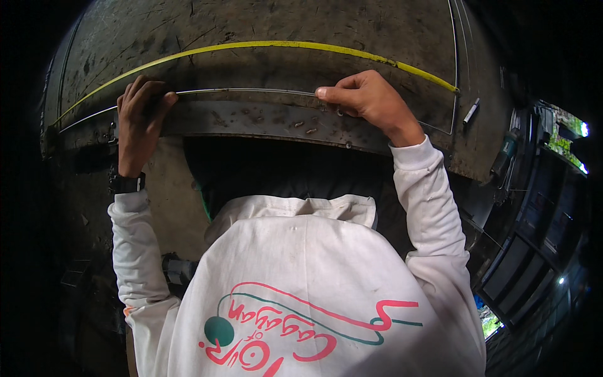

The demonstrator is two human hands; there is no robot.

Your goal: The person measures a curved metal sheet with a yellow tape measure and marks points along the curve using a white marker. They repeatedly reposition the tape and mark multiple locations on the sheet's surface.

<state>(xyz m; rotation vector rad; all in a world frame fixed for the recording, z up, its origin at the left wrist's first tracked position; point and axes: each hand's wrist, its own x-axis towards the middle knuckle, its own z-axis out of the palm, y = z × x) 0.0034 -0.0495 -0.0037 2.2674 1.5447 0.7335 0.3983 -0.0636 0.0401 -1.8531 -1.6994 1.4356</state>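
A thin, light metal rod (251, 90) lies along the near edge of a worn worktable (264, 69). My left hand (141, 113) is closed over it on the left, with the fingers bent and the thumb turned toward the right. Farther right, my right hand (370, 100) pinches the rod between thumb and fingertips; its other fingers are curled. Just beyond both hands, a yellow measuring tape (270, 44) stretches across the tabletop, curved by the lens. How the rod runs beneath my right hand is hidden.
A metal strip (251, 119) with rust spots forms the table's near edge. On the right are a thin light rod or line (456, 63) and a white marker (471, 110). A green power tool (504, 154) hangs or lies beyond the right edge. Dark racks (540, 213) stand farther right.
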